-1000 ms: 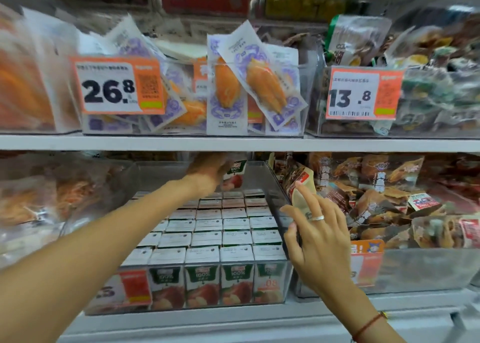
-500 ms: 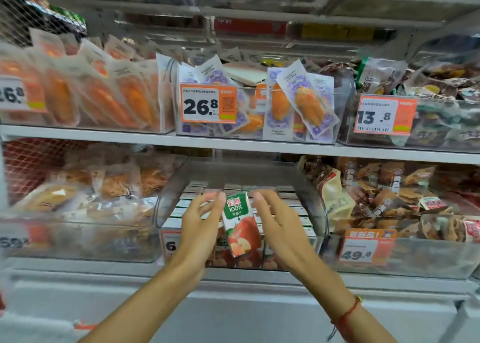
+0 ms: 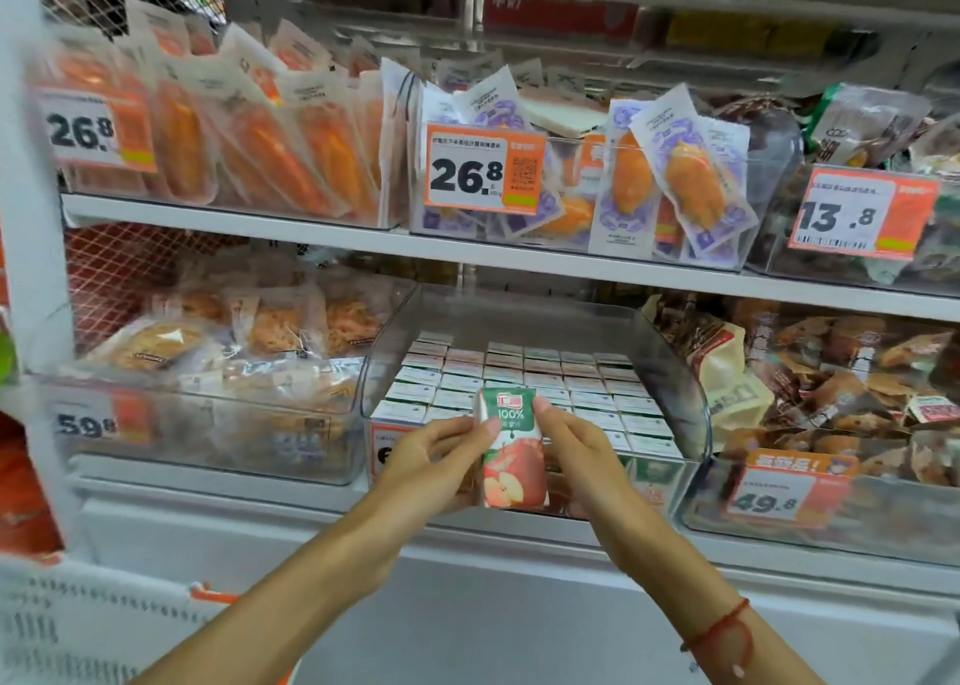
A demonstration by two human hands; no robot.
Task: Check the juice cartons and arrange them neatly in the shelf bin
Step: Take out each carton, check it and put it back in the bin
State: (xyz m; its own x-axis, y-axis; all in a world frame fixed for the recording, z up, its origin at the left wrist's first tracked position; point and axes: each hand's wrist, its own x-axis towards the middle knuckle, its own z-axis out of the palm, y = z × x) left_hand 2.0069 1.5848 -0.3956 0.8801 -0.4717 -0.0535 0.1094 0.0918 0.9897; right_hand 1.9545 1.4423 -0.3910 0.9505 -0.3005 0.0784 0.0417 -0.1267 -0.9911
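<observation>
A small apple juice carton (image 3: pixel 511 450), green and white on top with red apples below, is held upright in front of the shelf bin. My left hand (image 3: pixel 431 469) grips its left side and my right hand (image 3: pixel 584 456) grips its right side. Behind it, the clear shelf bin (image 3: pixel 675 372) on the lower shelf holds several rows of juice cartons (image 3: pixel 545 378) standing upright with white tops showing. The bin's front and its price tag are partly hidden by my hands.
Clear bins of packaged snacks flank the juice bin, one on the left (image 3: pixel 208 414) and one on the right (image 3: pixel 831 482). An upper shelf (image 3: pixel 467 253) with more bins and orange price tags runs above. A white basket (image 3: pixel 78 627) sits at lower left.
My left hand pulled one carton out from the back of the bin, and both hands now hold it out in front. The view drew back from the shelf.
</observation>
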